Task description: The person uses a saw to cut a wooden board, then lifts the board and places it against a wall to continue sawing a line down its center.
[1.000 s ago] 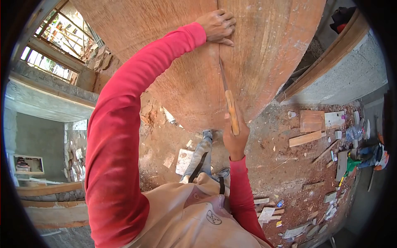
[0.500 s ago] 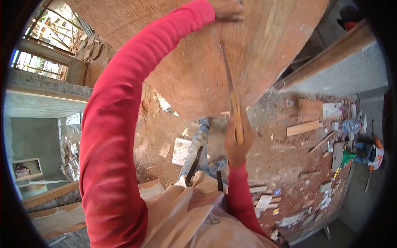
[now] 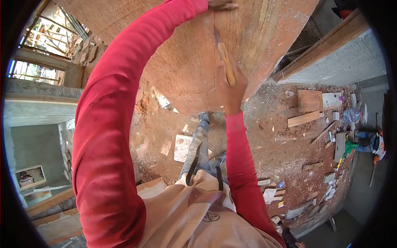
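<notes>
A large reddish-brown wooden board (image 3: 178, 78) spreads across the top of the head view, with a cut line running along its grain. My right hand (image 3: 231, 93) is closed around the wooden handle of a handsaw (image 3: 223, 53). Only a short stretch of the blade shows above the board; the rest appears to be down in the cut. Further up, beyond the saw tip, my left hand (image 3: 223, 4) rests flat on the board, partly cut off by the frame edge.
Below the board, the dirt floor holds a white block (image 3: 182, 148) near my legs. On the right lie wood offcuts (image 3: 304, 119) and scattered rubble. Another person (image 3: 370, 144) is by the right wall. A plastered ledge with a timber edge (image 3: 322, 45) stands beside the board.
My right hand has pushed the handsaw up and forward, so much less blade shows. My left hand stays on the board, now nearer the top of the view.
</notes>
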A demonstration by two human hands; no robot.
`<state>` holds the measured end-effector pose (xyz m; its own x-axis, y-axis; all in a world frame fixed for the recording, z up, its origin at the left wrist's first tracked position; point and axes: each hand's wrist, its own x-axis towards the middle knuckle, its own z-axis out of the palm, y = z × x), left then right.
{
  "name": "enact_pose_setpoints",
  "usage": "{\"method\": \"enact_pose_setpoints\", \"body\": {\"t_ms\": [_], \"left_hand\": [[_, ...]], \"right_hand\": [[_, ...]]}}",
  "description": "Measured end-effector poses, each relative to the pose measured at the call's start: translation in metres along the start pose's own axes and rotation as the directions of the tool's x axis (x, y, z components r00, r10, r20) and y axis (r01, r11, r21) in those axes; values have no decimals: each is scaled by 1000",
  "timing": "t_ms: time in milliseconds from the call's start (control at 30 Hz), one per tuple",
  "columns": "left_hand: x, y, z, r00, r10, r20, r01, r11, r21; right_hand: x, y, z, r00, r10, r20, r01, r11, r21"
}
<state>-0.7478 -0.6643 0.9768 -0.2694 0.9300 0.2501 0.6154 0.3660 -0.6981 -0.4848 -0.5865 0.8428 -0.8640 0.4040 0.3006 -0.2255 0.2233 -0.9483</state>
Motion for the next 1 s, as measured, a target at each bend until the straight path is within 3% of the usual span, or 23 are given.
{"method": "enact_pose_setpoints", "body": {"t_ms": [67, 100, 167, 267, 333, 400, 433, 467, 500, 567, 667, 733, 833, 1000], "left_hand": [[-1, -4, -2, 996, 35, -80, -32, 999, 36], [-7, 4, 0, 997, 30, -70, -30, 1000, 7], [0, -2, 1, 999, 18, -26, -17, 998, 54], [0, 2, -9, 999, -18, 44, 18, 1000, -8], [-1, 5, -11, 999, -7, 47, 7, 1000, -4], [-1, -2, -8, 999, 14, 49, -15, 1000, 16], [-1, -6, -3, 998, 45, -46, -42, 998, 52], [-3, -4, 3, 988, 62, -138, -52, 996, 73], [-4, 0, 4, 989, 51, -136, -44, 997, 59], [-3, -2, -3, 992, 30, -122, -26, 999, 39], [-1, 1, -6, 1000, -14, 1, 14, 1000, 9], [-2, 3, -1, 1000, -20, 4, 20, 999, 28], [2, -7, 0, 999, 11, -52, -8, 998, 60], [0, -5, -1, 997, 5, -83, 0, 998, 68]], "right_hand": [[9, -3, 7, 999, -14, 32, 15, 999, -46], [-16, -5, -10, 999, 12, 42, -10, 998, -60], [-63, -6, -48, 988, -153, -15, 150, 983, -101], [-70, 2, -47, 988, -148, -30, 143, 980, -136], [-16, 11, -8, 999, -50, 13, 51, 991, -124], [18, 9, 9, 997, -52, 50, 57, 990, -125], [27, 7, 15, 995, -47, 85, 59, 988, -139], [5, 7, 3, 999, -30, 31, 31, 997, -65], [-34, 6, -19, 1000, -4, -13, 4, 1000, 5], [-91, 4, -56, 996, -83, -19, 81, 992, -99], [-67, 23, -29, 996, -87, -37, 82, 991, -103], [5, 26, 7, 984, 109, 143, -98, 992, -83], [13, 4, 10, 995, 76, 71, -72, 995, -66], [-97, 29, -52, 999, -50, -6, 49, 992, -115]]}}
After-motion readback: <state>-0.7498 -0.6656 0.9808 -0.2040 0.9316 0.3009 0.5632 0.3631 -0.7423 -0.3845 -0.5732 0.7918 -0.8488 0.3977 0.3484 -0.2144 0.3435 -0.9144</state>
